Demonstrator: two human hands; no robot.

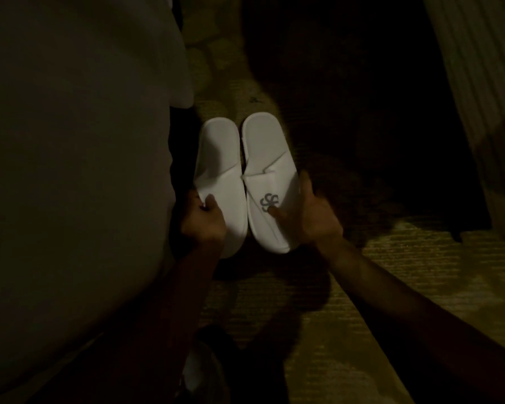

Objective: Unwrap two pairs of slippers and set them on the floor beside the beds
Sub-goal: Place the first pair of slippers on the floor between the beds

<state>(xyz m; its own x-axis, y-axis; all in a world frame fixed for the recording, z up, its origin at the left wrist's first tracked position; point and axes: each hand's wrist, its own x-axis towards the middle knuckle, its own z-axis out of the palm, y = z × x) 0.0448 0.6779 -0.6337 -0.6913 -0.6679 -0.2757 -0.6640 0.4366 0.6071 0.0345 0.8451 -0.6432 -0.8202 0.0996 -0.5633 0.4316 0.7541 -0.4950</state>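
Observation:
Two white slippers lie side by side on the patterned carpet, toes toward me, in dim light. My left hand point(202, 218) grips the toe end of the left slipper point(216, 158), thumb on top. My right hand point(309, 211) holds the right slipper point(267, 158) from its right side, thumb resting on the grey logo on its upper. The pair sits right beside the edge of the bed point(70, 141) on the left. No wrapper shows on these slippers.
Pale bedding fills the left half of the view. A second bed or striped fabric point(478, 97) is at the right edge. Dark shadow covers the carpet point(362, 316) beyond the slippers. A pale object point(199, 371) lies low near my feet, unclear.

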